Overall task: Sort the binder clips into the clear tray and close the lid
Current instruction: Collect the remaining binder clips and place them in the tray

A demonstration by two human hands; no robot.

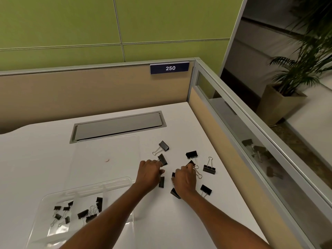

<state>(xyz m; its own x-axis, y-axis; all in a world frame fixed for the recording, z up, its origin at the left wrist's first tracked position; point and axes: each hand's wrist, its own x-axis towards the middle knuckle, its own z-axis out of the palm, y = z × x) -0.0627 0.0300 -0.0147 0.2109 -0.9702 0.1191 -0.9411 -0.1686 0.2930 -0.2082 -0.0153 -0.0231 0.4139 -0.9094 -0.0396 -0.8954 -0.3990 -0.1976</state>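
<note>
Clear tray (53,198) at 7 o'clock held roughly ten binder clips (83,213); I judged it half done, lid (106,155) open. Loose clips (209,169) at 1 o'clock. Left hand (150,174) pinched one clip (163,159); right hand (185,179) pinched another (191,163). Palms hid contents.

Black binder clips (191,154) with silver wire handles lie scattered toward the desk's right edge. Several more sit inside the clear tray (53,194) at the near left, its lid (107,150) open flat behind it.
</note>
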